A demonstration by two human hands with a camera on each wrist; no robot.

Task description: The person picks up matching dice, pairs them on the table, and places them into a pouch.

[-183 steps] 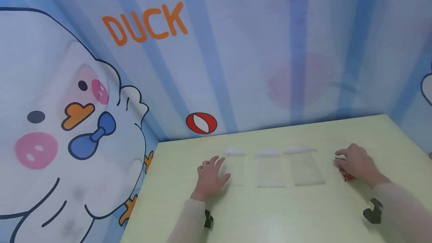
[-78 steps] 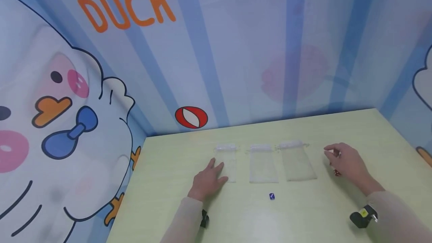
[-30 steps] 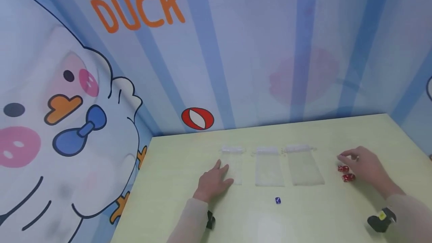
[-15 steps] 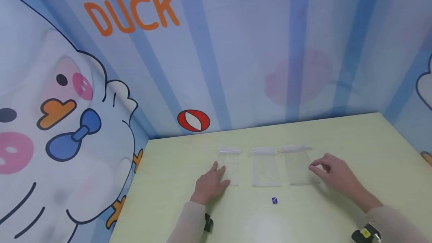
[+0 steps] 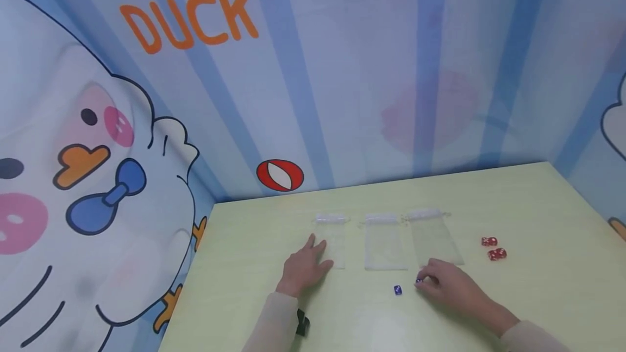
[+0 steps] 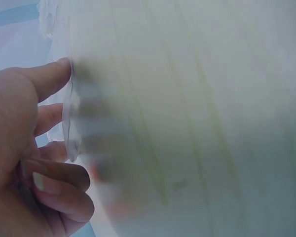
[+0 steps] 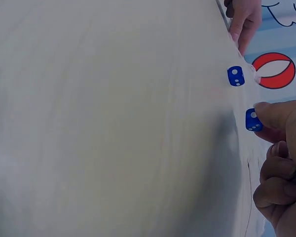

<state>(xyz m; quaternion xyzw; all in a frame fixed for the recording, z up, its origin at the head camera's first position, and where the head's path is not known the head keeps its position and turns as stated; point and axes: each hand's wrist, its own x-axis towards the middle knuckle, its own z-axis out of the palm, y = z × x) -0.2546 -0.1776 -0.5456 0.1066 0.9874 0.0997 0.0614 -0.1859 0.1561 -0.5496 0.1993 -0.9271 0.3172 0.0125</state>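
Note:
My right hand (image 5: pixel 452 284) pinches a blue die (image 7: pixel 253 120) between thumb and fingertips, close over the table in front of the right-hand bag. Just to its left, a second blue die (image 5: pixel 398 290) lies on the table. My left hand (image 5: pixel 304 269) rests with fingers extended on the lower part of the leftmost white sheer drawstring bag (image 5: pixel 335 240). The left wrist view shows its fingertips at the edge of the sheer fabric (image 6: pixel 69 133). Two similar bags lie flat in the same row: a middle bag (image 5: pixel 385 246) and a right-hand bag (image 5: pixel 435 238).
Several red dice (image 5: pixel 496 254) sit in two small clusters on the right side of the pale table (image 5: pixel 538 297). A blue printed backdrop (image 5: pixel 362 69) with a duck drawing stands along the table's back and left edges.
My right hand was at the red dice a second ago, then moved left and toward me with a blue die, now beside the other blue die. My left hand stays on the leftmost bag.

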